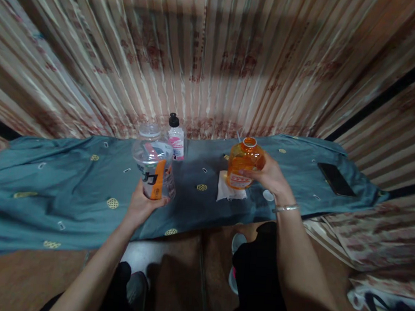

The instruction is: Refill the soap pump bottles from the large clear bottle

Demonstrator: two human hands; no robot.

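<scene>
My left hand (148, 202) is wrapped round the lower part of a clear plastic cup (168, 183) with an orange and black label. A clear domed top (149, 133) shows at its upper end. An uncapped orange see-through bottle (241, 165) with a pale label is gripped by my right hand (269, 173), its neck upward. The bottle is over a white paper or cloth (226, 193); whether it touches it I cannot tell. Close to my right wrist lies a round white cap (268, 195).
Behind the cup stands a clear squeeze bottle (177, 145) with a black top and pink label. A dark phone (336, 179) lies at the right on the green patterned cloth (188, 212). Patterned curtains (209, 54) hang close behind.
</scene>
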